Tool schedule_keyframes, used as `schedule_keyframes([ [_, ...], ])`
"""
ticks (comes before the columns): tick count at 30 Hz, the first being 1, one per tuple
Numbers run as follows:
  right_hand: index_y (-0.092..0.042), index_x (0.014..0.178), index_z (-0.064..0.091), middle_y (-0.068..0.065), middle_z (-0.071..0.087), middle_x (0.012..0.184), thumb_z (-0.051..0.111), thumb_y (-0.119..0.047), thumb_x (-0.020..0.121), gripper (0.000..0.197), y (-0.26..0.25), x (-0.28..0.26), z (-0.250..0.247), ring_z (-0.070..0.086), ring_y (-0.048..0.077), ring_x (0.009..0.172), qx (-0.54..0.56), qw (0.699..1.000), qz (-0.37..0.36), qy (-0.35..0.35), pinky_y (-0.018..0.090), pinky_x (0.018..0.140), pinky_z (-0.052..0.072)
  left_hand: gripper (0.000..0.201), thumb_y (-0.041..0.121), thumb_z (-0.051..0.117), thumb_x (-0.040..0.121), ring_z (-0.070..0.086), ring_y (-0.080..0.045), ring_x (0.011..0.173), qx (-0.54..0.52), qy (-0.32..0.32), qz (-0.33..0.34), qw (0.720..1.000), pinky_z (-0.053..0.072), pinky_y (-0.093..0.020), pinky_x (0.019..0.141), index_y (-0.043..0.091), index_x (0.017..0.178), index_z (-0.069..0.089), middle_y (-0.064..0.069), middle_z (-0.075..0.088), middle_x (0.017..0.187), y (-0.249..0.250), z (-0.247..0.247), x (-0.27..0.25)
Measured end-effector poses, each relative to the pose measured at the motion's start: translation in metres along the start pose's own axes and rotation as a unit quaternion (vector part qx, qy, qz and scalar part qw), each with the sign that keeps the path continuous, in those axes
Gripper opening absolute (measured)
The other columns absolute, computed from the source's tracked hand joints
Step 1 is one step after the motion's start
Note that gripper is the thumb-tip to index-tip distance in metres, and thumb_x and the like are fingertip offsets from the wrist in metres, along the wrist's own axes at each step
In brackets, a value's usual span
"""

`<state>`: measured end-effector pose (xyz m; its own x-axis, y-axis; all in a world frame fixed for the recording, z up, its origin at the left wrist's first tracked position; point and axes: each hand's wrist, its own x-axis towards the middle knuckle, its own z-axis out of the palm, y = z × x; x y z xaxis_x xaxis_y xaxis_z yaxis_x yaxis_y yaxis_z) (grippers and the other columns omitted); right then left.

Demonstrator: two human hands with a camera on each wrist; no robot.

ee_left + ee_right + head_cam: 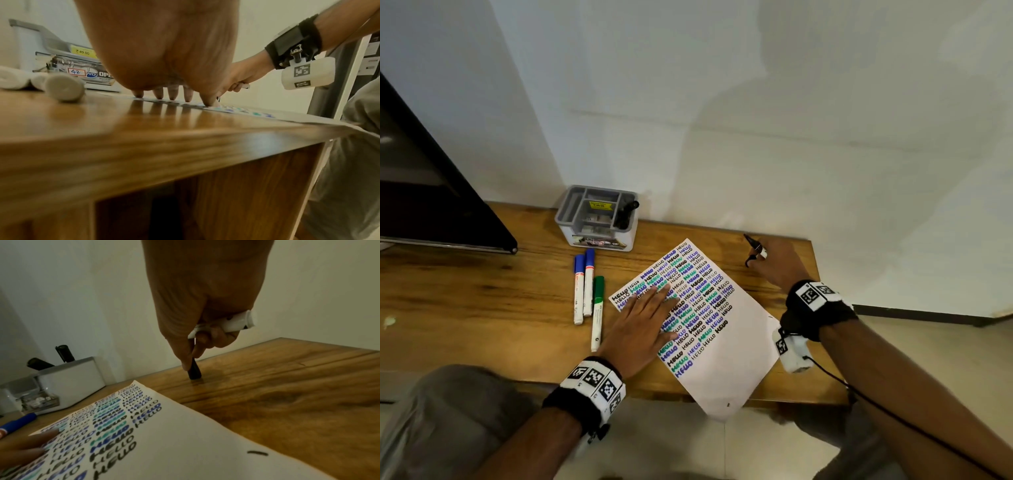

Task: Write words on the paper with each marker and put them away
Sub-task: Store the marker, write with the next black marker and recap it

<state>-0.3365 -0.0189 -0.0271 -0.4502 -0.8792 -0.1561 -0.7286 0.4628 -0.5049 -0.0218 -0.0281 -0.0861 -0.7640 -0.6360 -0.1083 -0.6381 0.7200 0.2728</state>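
Capping looks like the step in hand: the right hand [205, 318] grips a white-barrelled black marker [232, 323] while its fingers [186, 356] pinch the black cap [194, 372] standing on the table [287, 386]. The left hand [645, 320] lies flat, fingers straight, on the paper [726, 363]. Next, I judge, cap goes on the tip, then marker into the organizer [596, 219]; three markers [587, 291] lie beside the paper.

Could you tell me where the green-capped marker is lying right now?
In the head view, the green-capped white marker lies on the wooden table, left of the paper sheet, beside two blue-capped markers and near the left hand.
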Motion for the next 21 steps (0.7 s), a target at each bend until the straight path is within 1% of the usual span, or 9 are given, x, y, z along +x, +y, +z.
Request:
schedule_keyframes([
  [4,-0.01,0.096,0.07,0.013,0.069,0.104,0.076,-0.014,0.082,0.016,0.0,0.004,0.008,0.065,0.03,0.096,-0.024,1.0,-0.015,-0.009,0.038,0.075,0.053,0.075,0.066,0.015,0.089,0.013,-0.02,0.151,-0.012,0.014,0.005,1.0,0.002,-0.039,0.118,0.029,0.154,0.025,0.003,0.016,0.163,-0.004,0.004,0.0],
  [7,-0.01,0.099,0.069,0.01,0.068,0.1,0.078,-0.023,0.082,0.022,-0.001,0.002,0.003,0.064,0.027,0.093,-0.012,1.0,-0.004,-0.01,0.034,0.072,0.049,0.073,0.066,0.014,0.091,0.009,-0.018,0.151,-0.01,0.015,0.006,1.0,0.002,-0.039,0.119,0.03,0.154,0.023,0.004,0.014,0.163,-0.005,0.007,-0.003],
  [9,-0.012,0.089,0.065,0.006,0.063,0.088,0.07,-0.032,0.089,0.02,-0.006,-0.006,-0.008,0.06,0.022,0.081,0.024,1.0,-0.013,0.008,0.032,0.067,0.04,0.072,0.065,0.015,0.092,0.01,-0.018,0.151,-0.01,0.021,0.005,1.0,0.004,-0.041,0.12,0.03,0.154,0.024,0.003,0.017,0.163,-0.005,0.009,-0.005],
  [12,-0.016,0.074,0.056,0.0,0.05,0.067,0.047,-0.025,0.104,0.032,-0.017,-0.036,-0.026,0.046,0.016,0.058,0.194,0.98,0.002,0.039,0.032,0.062,0.034,0.071,0.064,0.017,0.092,0.012,-0.019,0.151,-0.018,0.021,0.004,1.0,0.005,-0.042,0.12,0.029,0.153,0.025,0.003,0.018,0.163,-0.006,0.008,-0.006],
  [13,-0.016,0.081,0.059,0.001,0.052,0.065,0.045,-0.021,0.105,0.029,-0.019,-0.051,-0.03,0.047,0.015,0.055,0.262,0.965,0.014,0.033,0.033,0.058,0.037,0.072,0.064,0.017,0.092,0.012,-0.02,0.151,-0.02,0.02,0.005,1.0,0.005,-0.042,0.12,0.029,0.153,0.026,0.002,0.018,0.163,-0.006,0.008,-0.006],
  [14,-0.018,0.097,0.063,0.002,0.056,0.068,0.044,-0.018,0.106,0.021,-0.022,-0.068,-0.033,0.051,0.015,0.055,0.326,0.945,0.018,0.014,0.032,0.055,0.042,0.072,0.064,0.018,0.091,0.013,-0.02,0.151,-0.021,0.018,0.005,1.0,0.005,-0.042,0.12,0.029,0.153,0.026,0.002,0.019,0.163,-0.006,0.007,-0.007],
  [16,-0.028,0.133,0.05,0.006,0.063,0.082,0.045,-0.011,0.107,0.032,-0.024,-0.099,-0.031,0.059,0.017,0.063,0.438,0.898,0.009,-0.026,0.032,0.056,0.054,0.072,0.063,0.018,0.091,0.014,-0.02,0.151,-0.02,0.015,0.003,1.0,0.005,-0.042,0.12,0.028,0.153,0.026,0.001,0.019,0.163,-0.007,0.006,-0.008],
  [17,-0.029,0.138,0.044,0.01,0.064,0.088,0.044,-0.007,0.106,0.038,-0.023,-0.112,-0.029,0.062,0.021,0.066,0.488,0.872,-0.001,-0.043,0.032,0.059,0.057,0.071,0.062,0.019,0.092,0.015,-0.02,0.151,-0.017,0.016,0.003,1.0,0.005,-0.042,0.12,0.028,0.153,0.027,0.001,0.02,0.163,-0.006,0.005,-0.008],
  [21,-0.012,0.121,0.059,0.021,0.064,0.099,0.041,-0.002,0.104,0.027,-0.018,-0.143,-0.017,0.066,0.028,0.079,0.658,0.743,-0.001,-0.124,0.034,0.067,0.06,0.062,0.059,0.022,0.097,0.014,-0.018,0.151,-0.011,0.03,0.038,0.999,0.01,-0.046,0.122,0.031,0.152,0.025,0.002,0.019,0.163,0.006,0.004,-0.009],
])
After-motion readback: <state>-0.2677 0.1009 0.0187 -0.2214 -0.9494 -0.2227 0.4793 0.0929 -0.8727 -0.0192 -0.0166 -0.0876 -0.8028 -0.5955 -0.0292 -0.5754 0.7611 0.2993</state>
